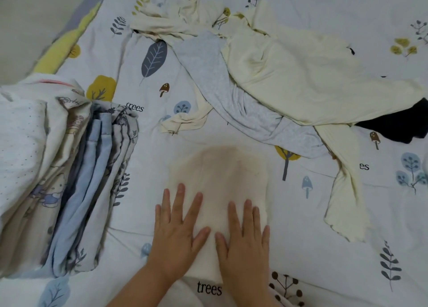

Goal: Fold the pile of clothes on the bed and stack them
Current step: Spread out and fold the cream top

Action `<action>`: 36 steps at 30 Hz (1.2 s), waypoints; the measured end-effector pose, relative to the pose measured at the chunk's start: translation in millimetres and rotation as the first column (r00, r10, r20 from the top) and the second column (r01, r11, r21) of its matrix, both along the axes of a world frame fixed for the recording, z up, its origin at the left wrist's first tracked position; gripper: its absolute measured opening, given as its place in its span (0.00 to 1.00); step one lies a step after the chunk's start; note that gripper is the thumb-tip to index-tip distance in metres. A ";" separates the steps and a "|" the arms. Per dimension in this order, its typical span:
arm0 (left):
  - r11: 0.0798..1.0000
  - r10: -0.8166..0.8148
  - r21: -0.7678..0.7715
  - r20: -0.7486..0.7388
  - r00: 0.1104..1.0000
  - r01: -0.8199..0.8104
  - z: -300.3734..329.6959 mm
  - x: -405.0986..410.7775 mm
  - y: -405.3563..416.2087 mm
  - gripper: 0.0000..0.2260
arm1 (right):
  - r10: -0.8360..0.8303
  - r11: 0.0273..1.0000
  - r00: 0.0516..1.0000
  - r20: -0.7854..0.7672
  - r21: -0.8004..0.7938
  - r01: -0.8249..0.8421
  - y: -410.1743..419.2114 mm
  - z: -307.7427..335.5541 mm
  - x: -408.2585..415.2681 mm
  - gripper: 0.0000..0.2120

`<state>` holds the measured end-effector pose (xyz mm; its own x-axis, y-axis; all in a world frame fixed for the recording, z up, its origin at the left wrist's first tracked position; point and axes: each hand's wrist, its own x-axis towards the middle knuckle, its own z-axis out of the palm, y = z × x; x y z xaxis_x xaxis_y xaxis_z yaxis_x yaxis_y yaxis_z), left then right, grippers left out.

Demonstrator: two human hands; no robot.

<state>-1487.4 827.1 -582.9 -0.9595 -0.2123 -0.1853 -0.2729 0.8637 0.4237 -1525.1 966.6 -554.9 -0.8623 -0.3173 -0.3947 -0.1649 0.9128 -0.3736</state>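
Both hands lie flat with fingers spread, the left hand (178, 232) and right hand (243, 239) pressing side by side on the near end of a folded cream garment (222, 179); its long axis runs straight away from the person on the printed bedsheet (324, 248). Left of it leans a stack of folded clothes (69, 179). Farther off sprawls the unfolded pile (278, 75): cream, grey and dark pieces

The scene is seen from a single head-worn camera, aimed forward and steeply down at the bed (301, 248) from close range. Both hands are framed at 6 o'clock, and no second view is given.
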 end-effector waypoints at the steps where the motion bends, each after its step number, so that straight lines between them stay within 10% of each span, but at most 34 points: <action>1: 0.995 0.067 0.071 -0.024 0.997 -0.066 4.8 -0.4 -0.3 0.28 | -0.039 0.996 0.999 0.022 -0.085 0.041 4.8 1.5 -2.7 0.29; 6: 0.749 0.458 0.431 0.211 0.863 -0.503 22.6 -11.4 -15.4 0.39 | -0.457 0.795 0.816 0.353 -0.250 0.553 27.0 12.2 -28.5 0.31; 10: 0.650 0.297 0.626 0.313 0.902 -0.431 25.2 -19.7 -38.4 0.40 | -0.330 0.815 0.752 0.571 -0.229 0.532 28.1 15.5 -34.8 0.40; 18: 0.187 0.244 0.817 0.499 0.832 -0.545 52.5 -17.3 -46.7 0.28 | -0.340 0.761 0.811 0.476 -0.367 0.535 22.1 43.1 -25.3 0.33; 27: 0.148 0.319 0.897 0.356 0.879 -0.417 159.3 -6.5 -79.5 0.29 | -0.285 0.723 0.908 0.307 -0.553 0.414 -5.6 148.1 -22.3 0.28; 36: 0.331 0.467 0.916 0.051 0.883 -0.228 291.3 8.8 -157.9 0.29 | -0.137 0.645 0.968 0.208 -0.724 0.247 -92.8 262.4 -26.3 0.26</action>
